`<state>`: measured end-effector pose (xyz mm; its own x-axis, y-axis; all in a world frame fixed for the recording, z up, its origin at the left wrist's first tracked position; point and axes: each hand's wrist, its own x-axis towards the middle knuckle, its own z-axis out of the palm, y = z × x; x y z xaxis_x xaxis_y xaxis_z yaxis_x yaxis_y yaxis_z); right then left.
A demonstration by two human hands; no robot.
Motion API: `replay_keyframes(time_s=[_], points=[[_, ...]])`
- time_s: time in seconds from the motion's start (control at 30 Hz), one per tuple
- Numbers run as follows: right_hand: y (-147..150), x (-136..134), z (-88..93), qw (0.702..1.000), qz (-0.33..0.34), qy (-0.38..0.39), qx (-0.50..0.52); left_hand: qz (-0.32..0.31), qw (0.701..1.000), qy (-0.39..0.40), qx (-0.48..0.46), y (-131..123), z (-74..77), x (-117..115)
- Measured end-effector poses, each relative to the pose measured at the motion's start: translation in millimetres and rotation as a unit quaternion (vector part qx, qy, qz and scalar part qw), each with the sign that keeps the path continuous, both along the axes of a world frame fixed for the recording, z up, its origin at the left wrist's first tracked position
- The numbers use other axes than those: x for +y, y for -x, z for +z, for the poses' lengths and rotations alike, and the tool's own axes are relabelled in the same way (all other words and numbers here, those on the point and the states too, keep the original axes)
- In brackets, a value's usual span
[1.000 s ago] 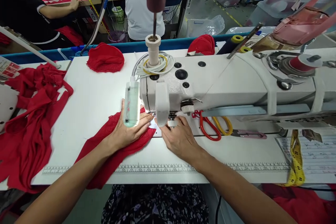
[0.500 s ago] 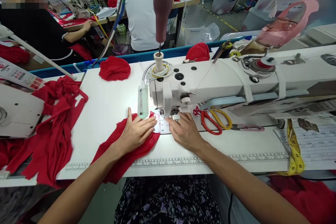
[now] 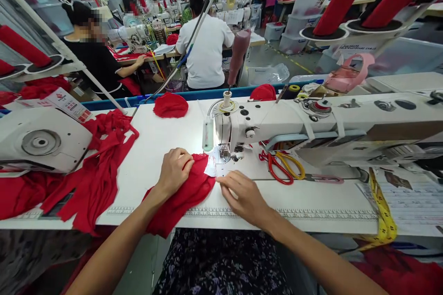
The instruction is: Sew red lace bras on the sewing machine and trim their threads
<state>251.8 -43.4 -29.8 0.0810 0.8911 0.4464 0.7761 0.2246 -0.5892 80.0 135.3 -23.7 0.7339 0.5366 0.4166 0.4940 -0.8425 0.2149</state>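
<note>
A piece of red cloth (image 3: 199, 184) lies on the white counter (image 3: 311, 198), in front of the sewing machine (image 3: 273, 122), its lower end hanging over the near edge. At its right side, a small white patch (image 3: 209, 167) lies just to the left of and nearer than the machine's metal foot (image 3: 224, 151).

The left hand (image 3: 175, 173) rests on the upper left of the cloth, its fingers curled in and gripping a fold. The right hand (image 3: 242, 193) reaches in from the other side, its fingers bent and their tips touching the corner where patch and cloth meet; whether they grip it, I cannot tell.

A ruler scale (image 3: 242, 214) runs along the counter's near edge, below both hands. A small light (image 3: 207, 136) hangs at the left end of the machine. Under the machine's arm lie a red scissor handle (image 3: 273, 168) and a yellow handle (image 3: 294, 160); farther right, a yellow measuring tape (image 3: 383, 212) droops over the edge beside a written sheet (image 3: 411, 200).

A rounded red piece (image 3: 170, 105) sits near the counter's back edge. To the left, a heap of red strips (image 3: 104, 175) lies beside a second machine (image 3: 65, 129). Beyond, a person in a white shirt (image 3: 206, 50) and one in black (image 3: 92, 62) sit at other workplaces.
</note>
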Motion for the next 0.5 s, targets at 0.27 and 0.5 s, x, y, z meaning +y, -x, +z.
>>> replay_keyframes(time_s=[0.27, 0.5], points=[[43.3, -11.5, 28.2, 0.735, 0.096, 0.158, 0.653, -0.096, 0.957, 0.271, -0.030, 0.2, 52.4, -98.0], [36.1, -30.9, 27.8, 0.682, 0.060, 0.175, 0.707, -0.071, 0.974, 0.212, -0.037, -1.7, 44.0, -51.2]])
